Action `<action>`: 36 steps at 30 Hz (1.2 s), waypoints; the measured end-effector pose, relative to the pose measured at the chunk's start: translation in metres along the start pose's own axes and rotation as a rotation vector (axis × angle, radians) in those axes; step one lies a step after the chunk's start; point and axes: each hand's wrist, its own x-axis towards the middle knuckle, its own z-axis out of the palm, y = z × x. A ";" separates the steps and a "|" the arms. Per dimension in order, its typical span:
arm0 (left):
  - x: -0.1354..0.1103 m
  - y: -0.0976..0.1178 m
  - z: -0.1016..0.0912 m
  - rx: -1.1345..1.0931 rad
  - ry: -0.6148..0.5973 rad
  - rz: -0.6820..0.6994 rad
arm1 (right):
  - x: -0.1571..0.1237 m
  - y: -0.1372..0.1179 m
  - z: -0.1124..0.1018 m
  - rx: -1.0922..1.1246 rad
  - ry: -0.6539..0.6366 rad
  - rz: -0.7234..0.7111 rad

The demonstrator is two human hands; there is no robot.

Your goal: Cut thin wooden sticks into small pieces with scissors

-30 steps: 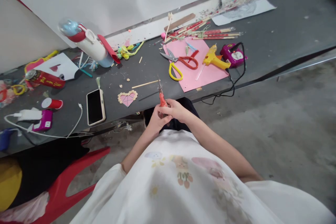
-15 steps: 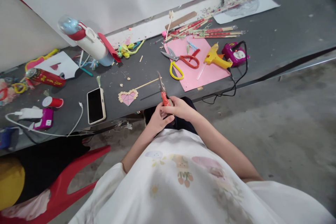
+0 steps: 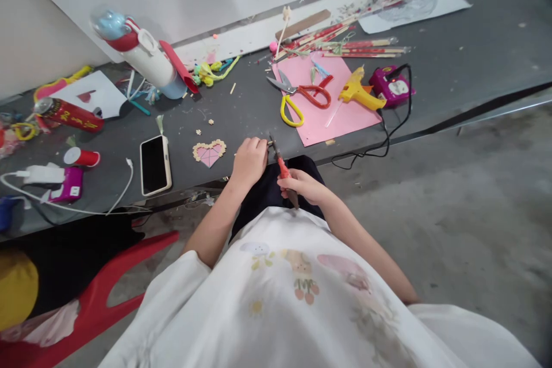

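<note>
My left hand [image 3: 250,160] is closed over a thin wooden stick at the table's front edge. Most of the stick is hidden, but a short end [image 3: 270,143] pokes out by the fingertips. In my right hand [image 3: 304,185] are red-handled pliers [image 3: 283,168], their narrow metal jaws pointing away from me beside that stick end. Whether the jaws touch the stick, I cannot tell. Left of my left hand lies a pink paper heart [image 3: 209,155] edged with small pale pieces and crossed by dark lines. Two small pale pieces [image 3: 211,122] rest behind it.
Scissors [image 3: 297,91] with red and yellow handles lie on pink paper [image 3: 314,133], beside a yellow glue gun [image 3: 360,91] and its cable. A phone [image 3: 154,165], a red thread spool [image 3: 81,157], a red can [image 3: 71,115] and a bottle [image 3: 149,54] stand or lie leftward.
My left hand has left the pliers, moved left and forward to the table, and taken hold of the stick. My right hand keeps the pliers, now a little further right.
</note>
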 end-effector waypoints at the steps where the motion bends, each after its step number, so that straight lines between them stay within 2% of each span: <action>1: 0.002 0.000 0.002 0.008 -0.005 0.000 | 0.001 0.003 -0.002 0.067 -0.032 -0.002; 5: 0.007 -0.004 0.006 -0.041 0.002 0.013 | 0.004 0.007 -0.006 0.225 -0.105 -0.012; 9: 0.011 -0.012 0.011 -0.148 0.014 0.021 | 0.003 0.004 -0.009 0.294 -0.115 0.021; 16: 0.014 -0.017 0.019 -0.237 0.063 0.040 | 0.006 0.009 -0.020 0.423 -0.247 0.042; 27: 0.016 -0.021 0.021 -0.302 0.104 0.084 | 0.020 0.026 -0.031 0.492 -0.438 -0.032; 36: 0.016 -0.021 0.020 -0.337 0.084 0.063 | 0.024 0.032 -0.035 0.490 -0.487 -0.071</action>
